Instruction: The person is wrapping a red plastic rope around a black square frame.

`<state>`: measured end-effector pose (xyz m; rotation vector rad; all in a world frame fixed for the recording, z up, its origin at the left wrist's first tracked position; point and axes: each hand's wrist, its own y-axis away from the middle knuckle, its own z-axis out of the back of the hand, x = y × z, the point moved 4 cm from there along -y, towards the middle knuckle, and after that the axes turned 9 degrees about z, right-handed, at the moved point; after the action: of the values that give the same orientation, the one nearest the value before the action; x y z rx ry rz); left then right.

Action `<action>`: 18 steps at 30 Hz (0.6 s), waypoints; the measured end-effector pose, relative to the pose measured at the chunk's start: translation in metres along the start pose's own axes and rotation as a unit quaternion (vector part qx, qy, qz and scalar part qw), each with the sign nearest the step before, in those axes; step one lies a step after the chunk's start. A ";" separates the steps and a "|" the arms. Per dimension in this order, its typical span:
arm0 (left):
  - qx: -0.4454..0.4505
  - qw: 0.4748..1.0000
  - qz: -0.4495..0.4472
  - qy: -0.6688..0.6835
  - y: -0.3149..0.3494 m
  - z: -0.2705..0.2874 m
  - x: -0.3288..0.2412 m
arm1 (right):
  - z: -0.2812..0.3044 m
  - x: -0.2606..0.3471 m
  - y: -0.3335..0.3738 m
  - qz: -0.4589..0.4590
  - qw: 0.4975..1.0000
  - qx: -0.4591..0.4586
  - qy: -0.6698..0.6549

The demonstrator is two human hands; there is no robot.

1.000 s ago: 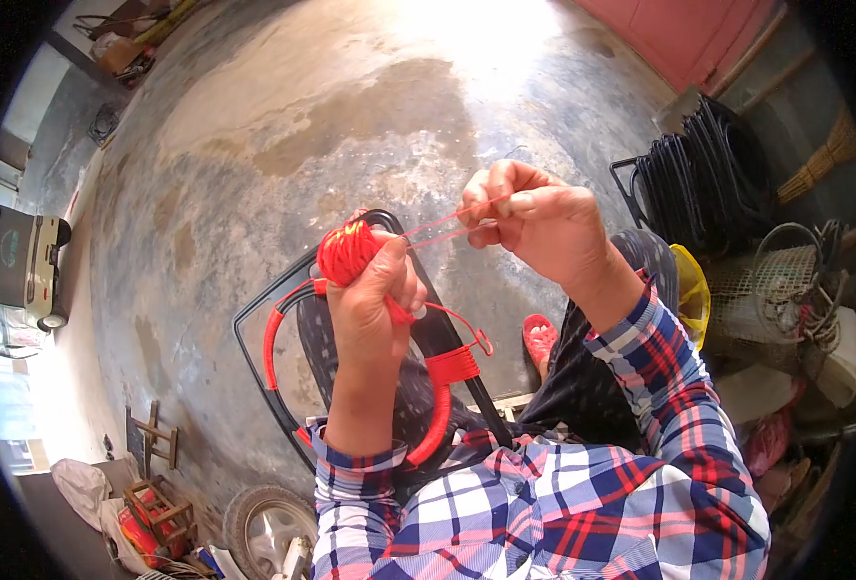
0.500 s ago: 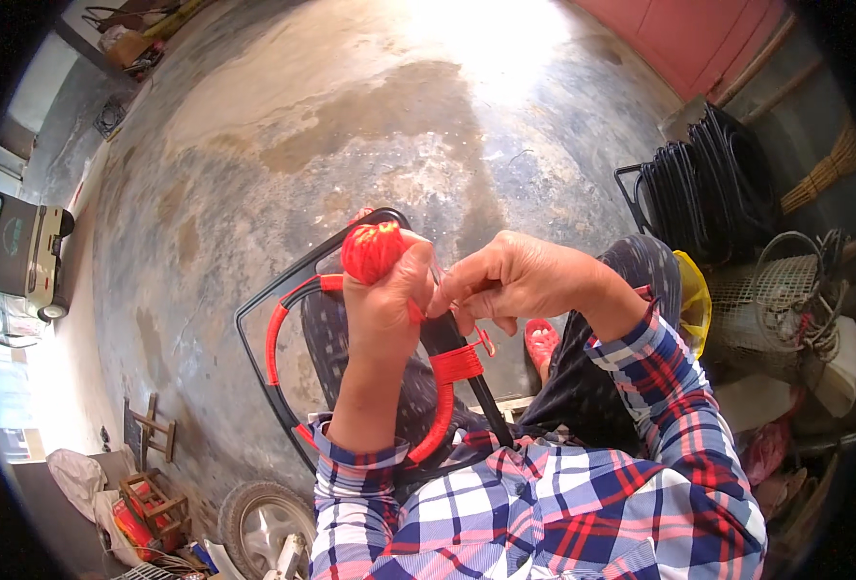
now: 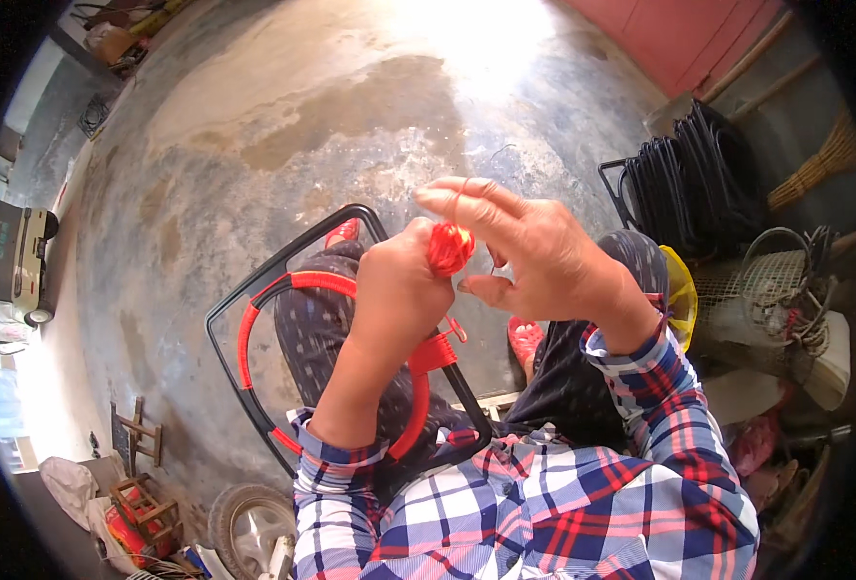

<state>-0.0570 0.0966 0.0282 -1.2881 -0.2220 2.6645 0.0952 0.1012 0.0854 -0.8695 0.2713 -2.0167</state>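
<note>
My left hand (image 3: 401, 285) is closed round a bundle of red cord (image 3: 450, 248), whose end shows beside the thumb. Close on its right, my right hand (image 3: 547, 253) has its fingers stretched and thumb apart, with a thin red strand crossing the fingers. Below both hands, a black tubular frame (image 3: 271, 259) rests across my lap. Inside it is a ring (image 3: 246, 348) wrapped largely in red cord. A tight red wrapping (image 3: 433, 354) binds ring and frame together, with a small loose loop (image 3: 458, 330) sticking out. My left hand hides part of the frame.
Several black frames (image 3: 689, 184) stand stacked at the right, near a straw broom (image 3: 816, 174) and wire mesh (image 3: 732, 280). A yellow container or bag (image 3: 677, 295) is beside my right knee. At lower left are a wheel (image 3: 251, 527) and a wooden stool (image 3: 150, 512). A vehicle (image 3: 20, 261) stands far left.
The cord bundle has moved right and turned in my left hand. My right hand has gone from a pinch near the frame to spread fingers, raised beside the bundle.
</note>
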 end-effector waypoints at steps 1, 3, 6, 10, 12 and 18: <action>0.001 1.000 -0.002 -0.023 0.001 -0.002 0.000 | -0.002 0.004 -0.001 0.025 0.999 0.009 0.048; 0.014 0.997 0.005 -0.070 0.002 -0.005 0.002 | -0.008 0.009 -0.002 0.047 0.991 0.030 0.123; 0.047 0.990 0.016 -0.130 0.001 -0.009 0.003 | -0.029 -0.001 0.004 0.021 0.982 0.062 0.179; 0.028 0.996 -0.018 -0.082 0.001 -0.009 0.001 | -0.031 -0.015 0.001 -0.032 0.988 0.088 0.122; 0.012 0.999 -0.031 0.009 0.003 -0.002 -0.003 | -0.020 -0.025 -0.002 -0.051 0.991 0.104 0.065; -0.067 0.959 0.058 0.268 0.009 0.013 -0.003 | -0.026 -0.051 0.009 -0.248 0.878 0.159 -0.376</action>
<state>-0.0661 0.0861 0.0369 -2.0581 -0.2578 2.2985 0.1015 0.1335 0.0379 -1.5244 -0.7715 -1.9021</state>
